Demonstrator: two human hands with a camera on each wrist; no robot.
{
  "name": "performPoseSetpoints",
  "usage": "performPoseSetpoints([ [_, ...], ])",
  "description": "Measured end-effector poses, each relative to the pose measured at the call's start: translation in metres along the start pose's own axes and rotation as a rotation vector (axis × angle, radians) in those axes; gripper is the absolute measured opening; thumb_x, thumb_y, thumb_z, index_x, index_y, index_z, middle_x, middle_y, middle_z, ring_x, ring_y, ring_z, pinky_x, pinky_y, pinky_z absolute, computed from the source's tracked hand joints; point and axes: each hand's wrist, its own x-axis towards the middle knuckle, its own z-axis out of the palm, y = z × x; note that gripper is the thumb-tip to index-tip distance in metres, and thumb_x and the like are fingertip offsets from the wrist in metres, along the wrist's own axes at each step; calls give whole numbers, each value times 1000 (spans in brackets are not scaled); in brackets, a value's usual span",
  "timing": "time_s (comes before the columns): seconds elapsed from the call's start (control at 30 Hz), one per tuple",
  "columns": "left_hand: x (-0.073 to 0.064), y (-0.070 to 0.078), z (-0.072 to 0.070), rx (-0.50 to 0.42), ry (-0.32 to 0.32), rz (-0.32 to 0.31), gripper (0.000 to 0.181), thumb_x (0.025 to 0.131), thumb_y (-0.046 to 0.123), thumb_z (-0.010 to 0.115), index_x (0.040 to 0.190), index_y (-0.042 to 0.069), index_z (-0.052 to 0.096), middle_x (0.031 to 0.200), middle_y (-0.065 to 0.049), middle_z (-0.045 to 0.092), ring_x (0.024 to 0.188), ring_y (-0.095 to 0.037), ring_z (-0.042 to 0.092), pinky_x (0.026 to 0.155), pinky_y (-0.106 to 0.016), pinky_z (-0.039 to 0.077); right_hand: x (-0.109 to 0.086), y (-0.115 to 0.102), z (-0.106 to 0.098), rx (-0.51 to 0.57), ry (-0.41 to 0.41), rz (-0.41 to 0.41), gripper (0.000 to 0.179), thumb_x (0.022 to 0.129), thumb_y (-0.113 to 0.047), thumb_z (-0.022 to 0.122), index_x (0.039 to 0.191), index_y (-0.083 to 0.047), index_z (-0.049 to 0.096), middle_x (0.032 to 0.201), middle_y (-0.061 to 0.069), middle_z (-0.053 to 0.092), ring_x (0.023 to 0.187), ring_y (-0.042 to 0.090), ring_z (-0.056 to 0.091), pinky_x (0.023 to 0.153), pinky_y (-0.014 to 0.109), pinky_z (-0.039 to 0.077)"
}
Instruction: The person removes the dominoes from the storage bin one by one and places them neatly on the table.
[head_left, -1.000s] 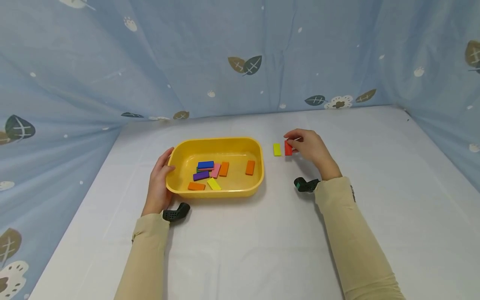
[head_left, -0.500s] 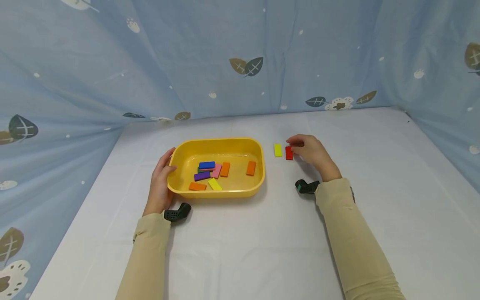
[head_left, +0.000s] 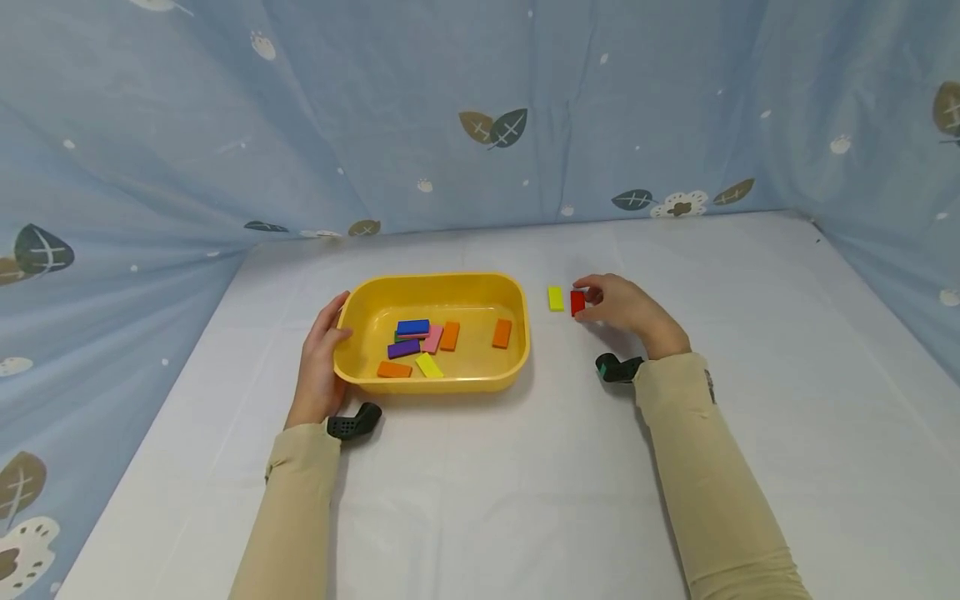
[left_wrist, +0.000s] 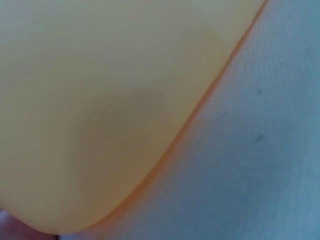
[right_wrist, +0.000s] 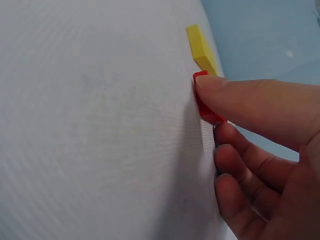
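Since the frame one second back, the small red rectangular block (head_left: 577, 302) has shifted slightly toward the wearer, and the right hand (head_left: 630, 312) has moved with it, its thumb now at the block's near end. From my station I read the right hand as pinching the block lengthwise, thumb and a fingertip at opposite ends; the right-wrist view agrees. The left hand (head_left: 318, 367) grips the left end of a yellow rectangular plastic tray (head_left: 465, 385), thumb over the rim. Block position: on the white cloth-covered counter (head_left: 480, 483), right of the tray, just beside a flat bright-yellow rectangular block (head_left: 555, 298), not touching it. Handling note, my judgement: light, even pressure on both ends, block kept low, small nudges; any release should be straight off, so nothing twists. Orientation: long axis runs away from the wearer, near-parallel to the yellow block's; one short end faces the wearer, the other the blue patterned curtain (head_left: 420, 108).
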Motion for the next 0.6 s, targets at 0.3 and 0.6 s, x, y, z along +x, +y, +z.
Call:
performPoseSetpoints([
  [0.3, 0, 2, 0, -18, -12, 0, 50, 90, 9, 37, 137, 25, 34, 142, 7, 28, 125, -17, 33, 98, -25, 34, 1, -4, 3, 2, 22, 22, 52, 81, -18, 62, 129, -6, 45, 110, 13, 51, 95, 27, 45, 84, 39, 42],
  [0.6, 1, 1, -1, -33, -19, -1, 49, 90, 9, 37, 136, 27, 36, 142, 7, 28, 125, -17, 32, 99, -25, 33, 5, -4, 7, 12, 50, 52, 53, 81, -20, 62, 131, -9, 44, 114, 12, 49, 97, 26, 45, 86, 39, 42],
])
